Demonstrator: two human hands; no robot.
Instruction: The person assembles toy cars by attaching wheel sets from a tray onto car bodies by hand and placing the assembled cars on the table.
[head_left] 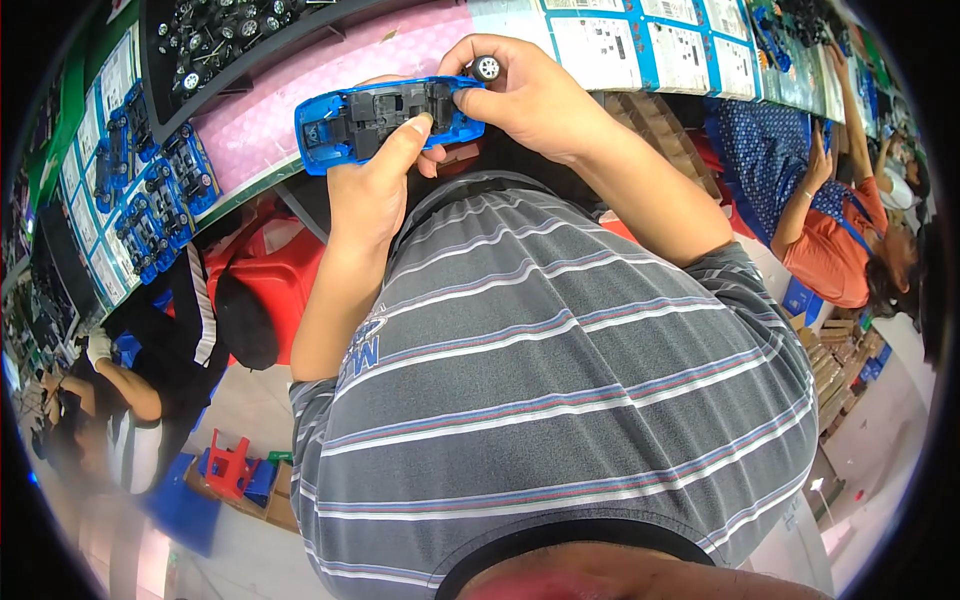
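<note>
A blue toy car (375, 110) is held up near the table's front edge, its black, hollow inner side facing me. My left hand (385, 150) is closed round its near side, with the thumb pressed on the black part. My right hand (515, 95) grips the right end, its thumb lying on the black part and its index finger curled at the far side. A small black toy wheel (486, 68) with a silver hub sits among the right-hand fingers, just beyond the car's far edge. How it is held is partly hidden.
A black tray (245, 75) of loose wheels stands at the far left. Several blue toy cars (160, 210) lie left on the table, over printed sheets. More printed sheets (600, 50) line the right. A red stool (275, 290) stands left; a co-worker (825, 245) sits right.
</note>
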